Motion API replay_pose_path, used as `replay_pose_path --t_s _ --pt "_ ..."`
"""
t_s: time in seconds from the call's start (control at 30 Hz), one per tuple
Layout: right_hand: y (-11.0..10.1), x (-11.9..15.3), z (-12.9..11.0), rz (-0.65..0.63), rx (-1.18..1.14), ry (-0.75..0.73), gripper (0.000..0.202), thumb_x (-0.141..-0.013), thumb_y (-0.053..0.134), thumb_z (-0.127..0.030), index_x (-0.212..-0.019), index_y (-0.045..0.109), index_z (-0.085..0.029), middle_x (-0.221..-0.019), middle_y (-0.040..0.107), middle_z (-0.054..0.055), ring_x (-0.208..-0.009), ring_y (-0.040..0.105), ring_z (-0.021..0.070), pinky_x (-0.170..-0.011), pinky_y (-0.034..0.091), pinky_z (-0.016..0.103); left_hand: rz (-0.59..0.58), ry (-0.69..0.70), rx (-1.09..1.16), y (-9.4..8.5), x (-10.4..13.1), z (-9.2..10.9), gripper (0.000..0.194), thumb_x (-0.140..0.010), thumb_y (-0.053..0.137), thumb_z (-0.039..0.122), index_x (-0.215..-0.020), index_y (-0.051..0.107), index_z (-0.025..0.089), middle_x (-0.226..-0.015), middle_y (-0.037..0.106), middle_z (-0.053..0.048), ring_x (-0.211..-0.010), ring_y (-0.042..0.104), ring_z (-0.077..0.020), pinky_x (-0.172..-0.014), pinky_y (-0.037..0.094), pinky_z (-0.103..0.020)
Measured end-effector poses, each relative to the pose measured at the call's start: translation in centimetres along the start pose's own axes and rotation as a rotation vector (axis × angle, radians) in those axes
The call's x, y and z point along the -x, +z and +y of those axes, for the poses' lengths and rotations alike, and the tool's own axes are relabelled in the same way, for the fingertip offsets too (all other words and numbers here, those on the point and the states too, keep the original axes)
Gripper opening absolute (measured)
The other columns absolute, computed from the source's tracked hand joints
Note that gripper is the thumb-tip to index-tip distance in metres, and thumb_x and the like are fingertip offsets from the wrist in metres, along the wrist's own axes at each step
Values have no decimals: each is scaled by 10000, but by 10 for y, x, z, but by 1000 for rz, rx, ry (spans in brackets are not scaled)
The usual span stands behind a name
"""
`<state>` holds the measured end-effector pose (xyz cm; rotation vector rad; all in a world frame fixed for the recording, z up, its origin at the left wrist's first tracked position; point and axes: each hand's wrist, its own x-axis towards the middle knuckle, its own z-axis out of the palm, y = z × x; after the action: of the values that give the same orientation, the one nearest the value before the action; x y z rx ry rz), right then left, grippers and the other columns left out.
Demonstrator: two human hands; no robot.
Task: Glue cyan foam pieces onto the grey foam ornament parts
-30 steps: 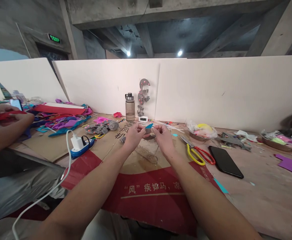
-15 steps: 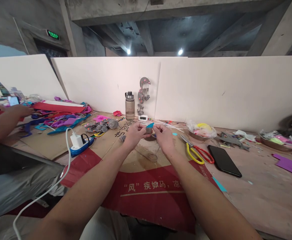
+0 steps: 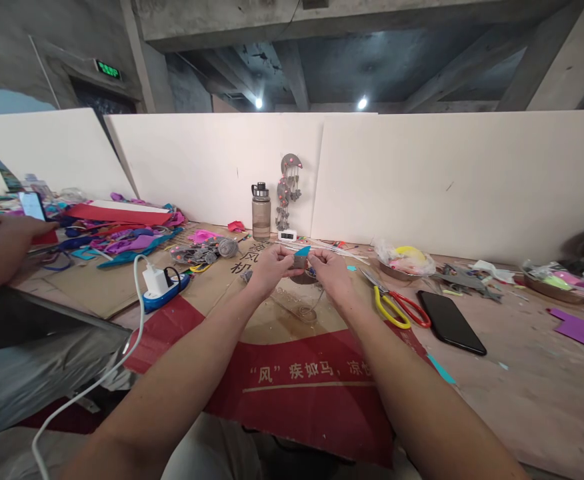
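Observation:
My left hand (image 3: pixel 273 270) pinches a small grey piece of felt-like material (image 3: pixel 298 263) with a pointed blue piece (image 3: pixel 303 251) lying against its top. Close beside it, the thumb and fingers of my right hand (image 3: pixel 329 272) are pressed together near the blue piece's right end; what they grip is too small to make out. Below, a thin strand (image 3: pixel 308 312) lies in a loose coil, one end rising toward my right hand. Partly hidden behind my hands is a small brown bowl (image 3: pixel 303 278) with small bits in it.
Scissors (image 3: pixel 395 307) and a black phone (image 3: pixel 451 322) lie right of my hands. A bottle (image 3: pixel 261 212) stands before the white partition (image 3: pixel 212 160). At left are a blue power strip (image 3: pixel 167 293), cloth scraps (image 3: pixel 132 243) and another person's hand (image 3: pixel 7 237).
My hands keep their grip almost in place, and slightly more of the bowl shows between them. At left, the other person's hand has shifted left. The whole view has moved slightly.

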<state>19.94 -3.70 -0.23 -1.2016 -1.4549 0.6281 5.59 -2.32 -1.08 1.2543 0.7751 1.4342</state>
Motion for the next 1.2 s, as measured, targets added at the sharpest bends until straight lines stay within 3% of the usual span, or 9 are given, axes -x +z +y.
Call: replay_pose_path --t_s 0.43,0.77,1.03,1.2 --pt "2 0 8 -22 -143 9 271 -708 558 -467 -688 607 -201 -578 547 -34 -509 410 110 -526 319 242 -141 -78 85 -6 3 11 231 -678 757 271 -717 566 148 -701 581 18 -686 627 -107 -827 608 -412" --pt "4 1 11 -34 -99 -14 296 -737 558 -481 -694 615 -193 -530 458 -54 -496 336 98 -503 281 234 -91 -58 32 -9 -2 4 268 -682 786 283 -688 563 135 -722 585 10 -706 625 -102 -805 607 -373" --pt "9 2 11 10 -59 7 278 -733 549 -453 -751 652 -195 -567 542 -27 -510 412 118 -519 334 252 -7 -14 -102 -9 -6 -6 262 -734 752 306 -821 548 167 -714 612 -5 -653 608 -131 -567 611 -322" --pt "12 5 9 47 -23 -29 271 -743 542 -440 -720 644 -190 -614 581 -6 -555 461 132 -571 367 263 64 104 -284 -4 -3 -14 189 -754 705 305 -745 578 166 -703 597 -7 -632 581 -136 -489 566 -273"
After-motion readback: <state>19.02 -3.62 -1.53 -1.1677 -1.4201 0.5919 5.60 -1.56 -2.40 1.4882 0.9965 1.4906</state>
